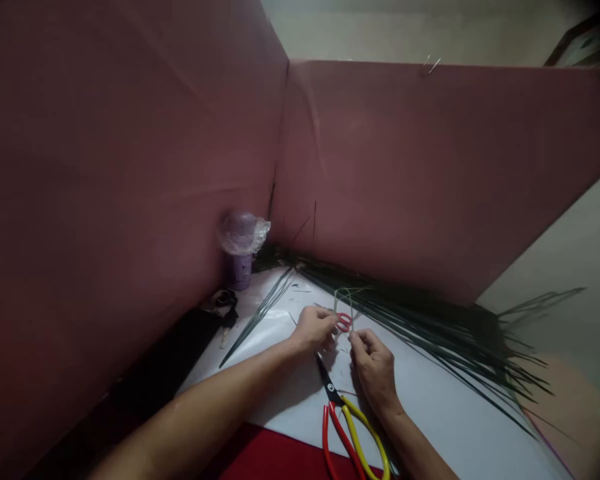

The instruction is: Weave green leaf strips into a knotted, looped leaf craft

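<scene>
My left hand [314, 329] and my right hand [375, 365] are close together over a white sheet [440, 407]. Both pinch a thin green leaf strip [344, 297] bent into a loop that rises between them. A small red object [344, 322] shows at my left fingertips; I cannot make out what it is. Scissors with one red and one yellow handle [350, 427] lie on the sheet just under my right wrist, blades pointing toward my hands.
A pile of long dark green leaf strips [430, 320] runs along the pink partition [430, 173] to the right. A purple cup wrapped in plastic [241, 247] stands in the corner. Dark items [225, 303] lie near it. Red cloth [265, 457] borders the sheet's near edge.
</scene>
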`<state>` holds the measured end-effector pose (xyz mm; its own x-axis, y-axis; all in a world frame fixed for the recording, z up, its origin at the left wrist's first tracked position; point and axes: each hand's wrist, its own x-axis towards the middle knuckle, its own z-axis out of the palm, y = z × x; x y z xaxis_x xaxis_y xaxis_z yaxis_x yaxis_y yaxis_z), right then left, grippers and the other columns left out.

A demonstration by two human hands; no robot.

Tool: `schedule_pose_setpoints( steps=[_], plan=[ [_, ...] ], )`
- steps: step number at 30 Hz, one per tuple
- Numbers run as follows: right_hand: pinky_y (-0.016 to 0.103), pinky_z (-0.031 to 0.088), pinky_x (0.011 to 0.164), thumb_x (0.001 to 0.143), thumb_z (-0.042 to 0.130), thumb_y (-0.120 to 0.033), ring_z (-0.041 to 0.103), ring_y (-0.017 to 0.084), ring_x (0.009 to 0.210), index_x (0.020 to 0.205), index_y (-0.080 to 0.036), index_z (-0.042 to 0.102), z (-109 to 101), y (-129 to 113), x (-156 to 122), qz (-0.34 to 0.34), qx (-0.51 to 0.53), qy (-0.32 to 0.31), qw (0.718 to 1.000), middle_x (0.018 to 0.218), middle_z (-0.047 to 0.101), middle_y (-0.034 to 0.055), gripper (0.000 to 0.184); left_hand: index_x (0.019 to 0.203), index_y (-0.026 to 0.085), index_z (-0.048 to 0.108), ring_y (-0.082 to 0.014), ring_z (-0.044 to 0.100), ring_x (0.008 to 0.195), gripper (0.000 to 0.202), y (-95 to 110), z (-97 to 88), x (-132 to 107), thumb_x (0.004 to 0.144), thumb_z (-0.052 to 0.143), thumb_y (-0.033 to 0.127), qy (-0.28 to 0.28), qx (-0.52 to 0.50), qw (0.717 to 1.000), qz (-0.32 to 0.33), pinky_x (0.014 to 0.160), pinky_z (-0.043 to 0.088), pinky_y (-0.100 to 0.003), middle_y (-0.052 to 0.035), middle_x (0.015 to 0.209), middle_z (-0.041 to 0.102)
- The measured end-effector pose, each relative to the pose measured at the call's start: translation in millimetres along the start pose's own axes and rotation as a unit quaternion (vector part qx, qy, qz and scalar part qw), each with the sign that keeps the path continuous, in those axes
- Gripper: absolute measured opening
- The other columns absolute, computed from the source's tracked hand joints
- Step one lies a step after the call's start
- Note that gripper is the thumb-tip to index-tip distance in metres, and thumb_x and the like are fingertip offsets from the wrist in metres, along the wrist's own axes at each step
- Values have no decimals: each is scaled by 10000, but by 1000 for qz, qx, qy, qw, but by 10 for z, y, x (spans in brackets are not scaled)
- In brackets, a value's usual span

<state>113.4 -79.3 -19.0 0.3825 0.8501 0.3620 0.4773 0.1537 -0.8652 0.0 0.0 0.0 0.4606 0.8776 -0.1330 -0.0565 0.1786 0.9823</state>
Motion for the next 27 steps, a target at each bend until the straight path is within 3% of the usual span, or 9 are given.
schedule_pose_setpoints(
  steps=[4, 11, 18, 22, 27],
  plan=[
    [211, 313, 503, 818, 503, -395, 362, 101, 505, 614, -190, 445, 2, -19, -11, -33, -6, -8, 999, 532, 388, -55, 294, 594, 94, 566, -67, 454, 325, 209, 11, -1, 7, 715, 583, 265, 10, 12, 1000, 6, 341, 371, -187, 1, 492, 538],
    [214, 316, 495, 816, 502, -384, 379, 107, 515, 643, -178, 490, -7, -63, -22, -48, 11, -14, 999, 555, 440, -36, 269, 668, 66, 594, -76, 508, 412, 193, -33, -37, 15, 706, 597, 254, -60, -85, 994, 21, 420, 415, -190, -27, 533, 565],
    [217, 329, 499, 796, 522, -436, 410, 116, 513, 634, -184, 500, -4, -104, -40, -49, 41, -21, 998, 558, 489, -25, 301, 746, 55, 611, -80, 524, 450, 175, -27, -30, -4, 700, 585, 223, -97, -100, 990, 16, 471, 435, -210, -38, 581, 584],
    [218, 310, 471, 787, 532, -470, 387, 111, 476, 624, -185, 498, -1, -47, -34, -50, 26, -17, 998, 511, 451, -38, 331, 760, 65, 618, -70, 506, 440, 154, 12, -9, -48, 685, 579, 194, -106, -77, 991, 29, 472, 420, -200, -16, 554, 570],
    [217, 319, 478, 799, 527, -437, 399, 110, 479, 630, -183, 516, 1, -21, -45, -80, -1, -11, 997, 498, 451, -40, 305, 660, 89, 592, -72, 485, 401, 83, 47, 22, -87, 657, 510, 76, -76, -4, 996, 39, 455, 423, -213, 7, 500, 544]
  ],
)
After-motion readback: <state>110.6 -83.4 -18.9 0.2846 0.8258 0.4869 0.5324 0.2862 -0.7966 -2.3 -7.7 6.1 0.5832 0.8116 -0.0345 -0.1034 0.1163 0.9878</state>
